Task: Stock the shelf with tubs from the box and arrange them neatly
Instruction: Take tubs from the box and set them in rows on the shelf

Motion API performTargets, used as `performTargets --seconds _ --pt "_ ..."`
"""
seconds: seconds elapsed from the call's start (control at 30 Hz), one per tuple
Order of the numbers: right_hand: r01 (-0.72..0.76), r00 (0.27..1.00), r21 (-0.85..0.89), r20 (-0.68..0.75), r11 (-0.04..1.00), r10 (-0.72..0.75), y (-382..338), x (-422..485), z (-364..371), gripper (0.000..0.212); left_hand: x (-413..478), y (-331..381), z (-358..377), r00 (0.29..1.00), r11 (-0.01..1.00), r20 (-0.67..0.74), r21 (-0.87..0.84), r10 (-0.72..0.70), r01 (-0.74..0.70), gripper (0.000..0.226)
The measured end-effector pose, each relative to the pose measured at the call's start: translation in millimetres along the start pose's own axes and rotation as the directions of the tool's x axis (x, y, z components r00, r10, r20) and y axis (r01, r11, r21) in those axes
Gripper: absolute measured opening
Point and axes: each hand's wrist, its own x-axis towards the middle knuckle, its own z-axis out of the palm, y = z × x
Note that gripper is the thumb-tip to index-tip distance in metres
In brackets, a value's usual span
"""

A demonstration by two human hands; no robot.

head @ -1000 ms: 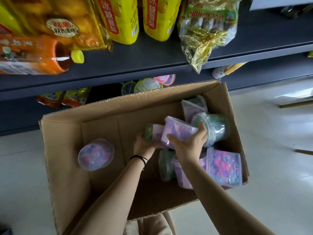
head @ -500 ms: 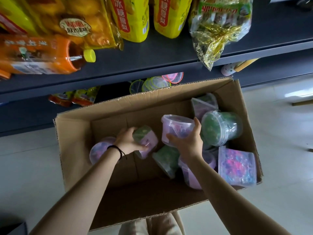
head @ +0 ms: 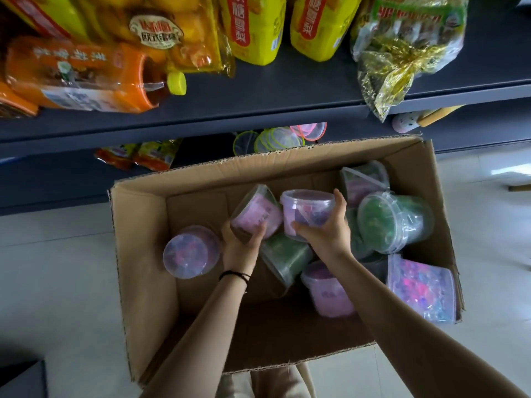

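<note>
Left hand point(head: 241, 248): fingers point(head: 255, 235) curled round a tilted pink tub point(head: 257, 214). Right hand point(head: 324, 234): fingers wrapped round a purple-pink tub point(head: 306, 211), lid up. Both tubs side by side, inside the cardboard box point(head: 138, 225), over the pile. Under them, a green tub point(head: 284, 257) on its side. A purple-lidded tub point(head: 189, 252) sits alone at box left; a large green tub point(head: 393, 222) and a bead tub point(head: 421, 291) at box right. The box is on the floor point(head: 57, 268), against a dark shelf point(head: 287, 101).
</note>
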Motion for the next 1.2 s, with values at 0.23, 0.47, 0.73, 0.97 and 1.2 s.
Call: performTargets --seconds 0.23,0.47,0.73,0.97,1.2 --pt "0.068 0.997 -0.038 0.032 0.997 -0.066 -4 10 2 0.113 32 24 27 0.952 0.917 -0.176 -0.360 -0.250 0.174 0.097" --pt "0.044 0.999 0.093 0.015 0.995 -0.046 -16 -8 -7 0.107 17 31 -3 0.997 0.949 -0.077 -0.316 -0.012 -0.013 0.086" --pt "0.317 0.945 0.273 -0.017 0.908 -0.325 -95 -100 -83 0.101 -102 98 -115 0.913 0.849 -0.070 -0.347 0.401 -0.399 0.065" --pt "0.609 0.781 0.327 -0.091 0.723 -0.618 -202 -213 -176 0.095 -225 186 -221 0.756 0.645 -0.212 -0.412 0.620 -0.644 0.093" --pt "0.783 0.588 0.331 -0.117 0.526 -0.801 -293 -295 -225 0.109 -322 252 -294 0.538 0.402 -0.353 -0.389 0.766 -0.829 0.087"
